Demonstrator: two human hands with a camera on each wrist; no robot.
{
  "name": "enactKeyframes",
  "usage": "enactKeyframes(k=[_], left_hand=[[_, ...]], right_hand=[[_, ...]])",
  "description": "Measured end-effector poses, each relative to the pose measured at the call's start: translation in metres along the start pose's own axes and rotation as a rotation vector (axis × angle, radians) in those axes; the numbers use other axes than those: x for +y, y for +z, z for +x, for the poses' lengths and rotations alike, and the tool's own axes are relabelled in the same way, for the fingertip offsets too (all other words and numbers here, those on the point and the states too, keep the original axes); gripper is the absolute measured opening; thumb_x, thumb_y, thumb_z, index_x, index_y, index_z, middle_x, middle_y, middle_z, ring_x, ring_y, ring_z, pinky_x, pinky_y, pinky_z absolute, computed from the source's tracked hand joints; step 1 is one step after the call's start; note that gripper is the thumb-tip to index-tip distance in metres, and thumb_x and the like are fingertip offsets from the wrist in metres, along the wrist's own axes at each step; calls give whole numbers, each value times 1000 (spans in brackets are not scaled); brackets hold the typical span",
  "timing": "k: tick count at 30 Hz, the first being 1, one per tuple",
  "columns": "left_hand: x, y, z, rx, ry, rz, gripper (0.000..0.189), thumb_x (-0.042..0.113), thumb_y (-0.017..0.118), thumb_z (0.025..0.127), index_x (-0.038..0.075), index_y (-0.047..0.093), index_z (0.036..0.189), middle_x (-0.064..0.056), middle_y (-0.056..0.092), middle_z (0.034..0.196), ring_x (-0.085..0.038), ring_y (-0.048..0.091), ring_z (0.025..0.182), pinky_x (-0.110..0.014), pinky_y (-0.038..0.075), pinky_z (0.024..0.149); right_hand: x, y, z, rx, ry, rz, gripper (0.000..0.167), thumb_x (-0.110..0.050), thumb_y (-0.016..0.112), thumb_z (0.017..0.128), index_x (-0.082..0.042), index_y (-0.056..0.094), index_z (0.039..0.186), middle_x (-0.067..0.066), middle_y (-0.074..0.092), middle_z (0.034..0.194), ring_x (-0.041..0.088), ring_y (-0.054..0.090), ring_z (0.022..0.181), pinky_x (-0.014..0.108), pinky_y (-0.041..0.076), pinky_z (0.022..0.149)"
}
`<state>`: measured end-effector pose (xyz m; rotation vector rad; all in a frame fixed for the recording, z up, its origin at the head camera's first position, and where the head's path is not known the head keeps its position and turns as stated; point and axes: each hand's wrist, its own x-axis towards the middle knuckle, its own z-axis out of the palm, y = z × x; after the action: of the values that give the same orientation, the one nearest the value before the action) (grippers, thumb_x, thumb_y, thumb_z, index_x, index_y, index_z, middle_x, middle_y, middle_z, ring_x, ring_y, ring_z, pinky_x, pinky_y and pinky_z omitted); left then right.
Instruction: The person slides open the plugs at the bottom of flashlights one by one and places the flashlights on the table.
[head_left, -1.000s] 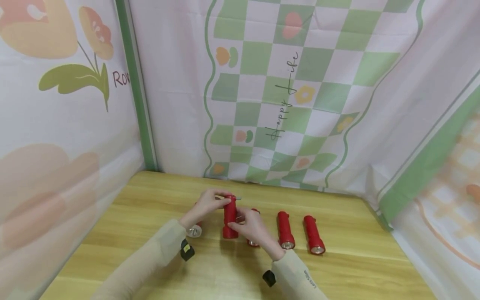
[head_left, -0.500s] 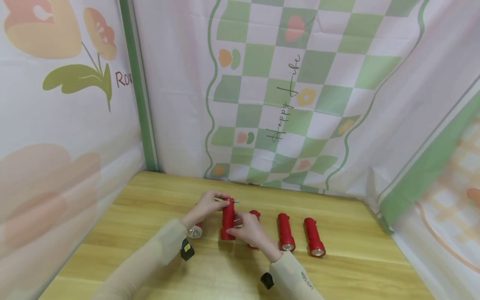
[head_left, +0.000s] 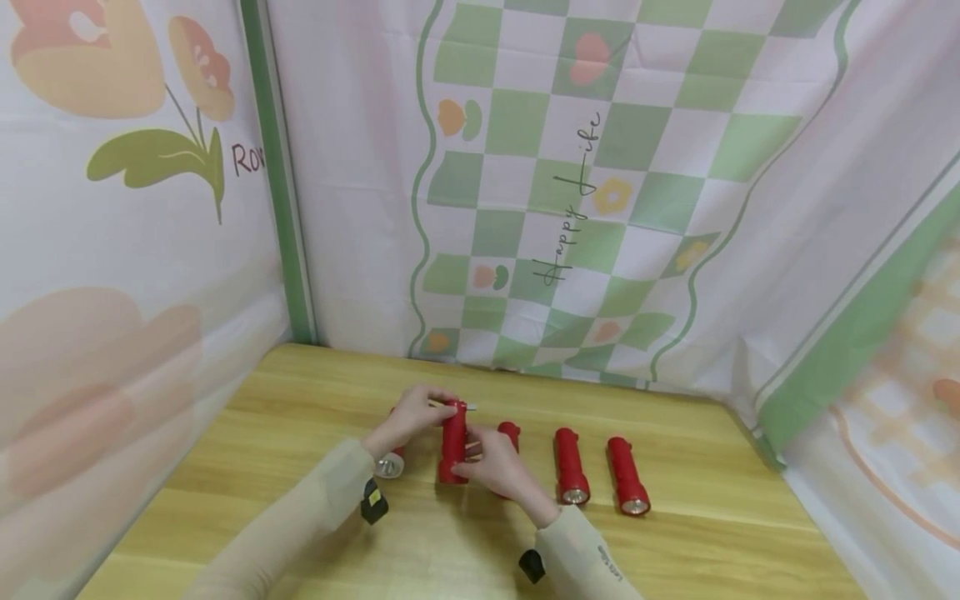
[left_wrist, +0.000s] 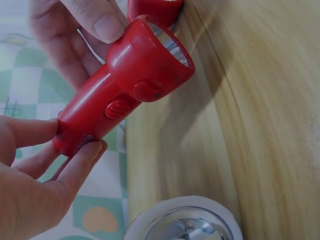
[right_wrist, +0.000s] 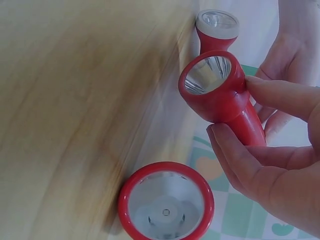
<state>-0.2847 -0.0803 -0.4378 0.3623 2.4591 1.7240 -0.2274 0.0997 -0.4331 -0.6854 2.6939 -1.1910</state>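
A red flashlight (head_left: 453, 442) is held above the table between both hands, lens end toward the person. My left hand (head_left: 411, 418) pinches its tail end between thumb and fingers. Around the lens end, my right hand (head_left: 498, 460) grips with thumb and fingertips. A short silvery piece (head_left: 471, 407) sticks out sideways at the tail. The left wrist view shows a ribbed switch (left_wrist: 118, 109) on the body. The reflector (right_wrist: 207, 75) inside the red rim faces the right wrist camera.
Left of the hands lies a flashlight with a white rim (head_left: 389, 465). Another red flashlight (head_left: 510, 432) is partly hidden behind the right hand. Two more, a red flashlight (head_left: 572, 462) and a rightmost flashlight (head_left: 627, 475), lie on the wooden table (head_left: 712, 533). Patterned curtains hang behind.
The held flashlight and the right hand have shifted slightly left and toward the person. Both hands keep their hold, and more of the flashlight behind the right hand shows now.
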Motion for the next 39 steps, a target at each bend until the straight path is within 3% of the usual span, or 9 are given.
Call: enactKeyframes(k=[16,28,39], left_hand=[[0,1,0,36,6,91,22,8,67,89,0,73,110,-17,73,113,-25,70,99,-34,60,81],[-7,-1,8,-17,-67,85,25,10,66,92,0,70,114,-17,72,113,-23,70,98,-33,61,84],[-14,-2,13,-51,-60,103,23,11,66,93,1,71,112,-16,73,112,-20,69,96,-33,60,85]], right_hand=[[3,2,3,-23,27,8,49,-7,77,83,3,58,127,23,69,114,35,71,99,43,62,81],[2,5,4,-32,3,10,48,-6,78,81,8,59,123,24,69,113,38,71,98,45,62,81],[1,7,2,-57,7,12,52,-6,80,79,7,57,124,25,67,117,39,70,101,46,61,84]])
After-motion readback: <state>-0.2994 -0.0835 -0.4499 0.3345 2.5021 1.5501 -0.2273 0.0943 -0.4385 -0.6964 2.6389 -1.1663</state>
